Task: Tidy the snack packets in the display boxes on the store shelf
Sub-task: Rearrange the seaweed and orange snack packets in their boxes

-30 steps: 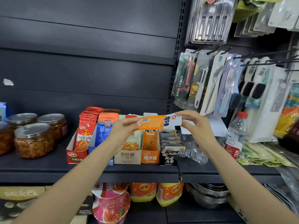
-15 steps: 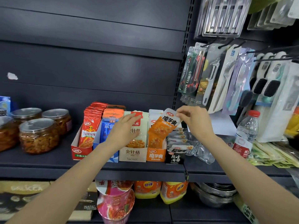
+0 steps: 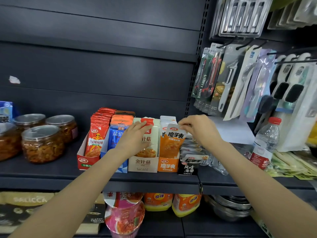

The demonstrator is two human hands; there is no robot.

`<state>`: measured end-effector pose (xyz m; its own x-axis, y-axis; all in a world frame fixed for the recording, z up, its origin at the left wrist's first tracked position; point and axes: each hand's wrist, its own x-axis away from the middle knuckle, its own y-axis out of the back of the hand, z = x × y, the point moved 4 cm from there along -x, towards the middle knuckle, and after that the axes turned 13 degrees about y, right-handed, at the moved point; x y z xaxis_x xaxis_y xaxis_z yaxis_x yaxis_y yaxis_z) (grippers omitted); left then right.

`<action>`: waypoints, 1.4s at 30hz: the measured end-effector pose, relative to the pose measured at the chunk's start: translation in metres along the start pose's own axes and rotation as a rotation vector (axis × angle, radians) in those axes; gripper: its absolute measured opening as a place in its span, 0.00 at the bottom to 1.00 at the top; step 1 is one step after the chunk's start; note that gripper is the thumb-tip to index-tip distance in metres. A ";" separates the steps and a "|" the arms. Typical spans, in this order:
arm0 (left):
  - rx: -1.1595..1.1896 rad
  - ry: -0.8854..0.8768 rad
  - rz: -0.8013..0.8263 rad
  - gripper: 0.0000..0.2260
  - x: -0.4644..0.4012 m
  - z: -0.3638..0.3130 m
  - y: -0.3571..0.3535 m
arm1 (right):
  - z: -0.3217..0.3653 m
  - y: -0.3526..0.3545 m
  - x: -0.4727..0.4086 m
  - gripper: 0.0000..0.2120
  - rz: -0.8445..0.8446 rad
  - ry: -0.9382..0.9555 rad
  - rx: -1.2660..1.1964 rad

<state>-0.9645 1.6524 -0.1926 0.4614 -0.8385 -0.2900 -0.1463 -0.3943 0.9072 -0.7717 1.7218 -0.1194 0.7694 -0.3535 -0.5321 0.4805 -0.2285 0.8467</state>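
As we slot an orange packet upright into its orange display box on the store shelf, our right hand pinches its top edge.

Its long axis runs vertical, lower end already inside the box, directly below our right fingertips; that hand is the nearer one, so the seating push looks to be straight down. Our left hand lies flat, fingers extended, against the cream packets in the box just beside it, gripping nothing.

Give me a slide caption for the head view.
Right hand slots an orange packet into its display box; left hand steadies neighbouring packets.
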 end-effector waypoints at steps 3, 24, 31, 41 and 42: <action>-0.005 0.001 0.013 0.31 0.000 0.000 0.001 | 0.004 -0.016 -0.001 0.10 0.106 -0.009 -0.004; 0.065 -0.014 -0.006 0.29 -0.002 -0.003 0.013 | -0.013 -0.025 -0.010 0.11 0.091 -0.042 -0.242; 0.027 -0.029 -0.010 0.30 -0.017 -0.005 0.014 | -0.024 -0.064 -0.039 0.22 0.336 -0.051 -0.095; 0.024 -0.033 0.021 0.32 -0.026 0.003 -0.001 | -0.024 -0.072 -0.047 0.19 0.226 0.027 0.135; 0.025 -0.034 0.019 0.32 -0.026 0.003 -0.001 | -0.024 -0.072 -0.048 0.17 0.194 0.026 0.136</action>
<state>-0.9787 1.6734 -0.1872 0.4288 -0.8579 -0.2832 -0.1772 -0.3873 0.9048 -0.8326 1.7769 -0.1545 0.8532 -0.3799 -0.3574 0.2625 -0.2795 0.9236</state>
